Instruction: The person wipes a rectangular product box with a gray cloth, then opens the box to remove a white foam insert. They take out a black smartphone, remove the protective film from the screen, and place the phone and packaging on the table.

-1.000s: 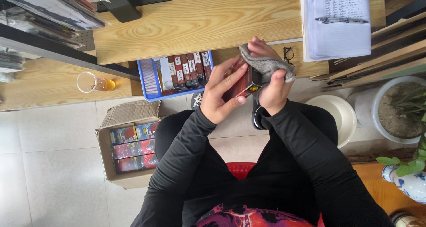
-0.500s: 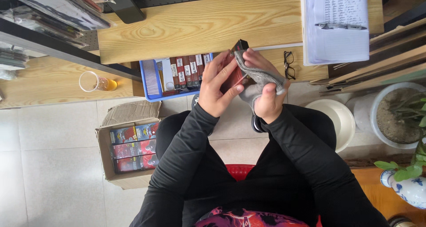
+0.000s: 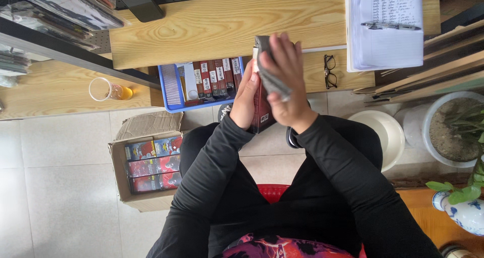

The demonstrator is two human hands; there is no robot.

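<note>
Person wears a black long-sleeve top, snug fit, sleeves running down to both wrists, cuffs plain, no markings. Left hand (image 3: 246, 99) and right hand (image 3: 285, 81) bare: no gloves, rings or watch visible. Black trousers on both legs. At the bottom edge, a strip of patterned fabric in pink, purple and black at the waist.

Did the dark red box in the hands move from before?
Yes. The dark red box went up the picture, toward the wooden desk. The right hand with the grey cloth now overlaps the desk's edge.
</note>
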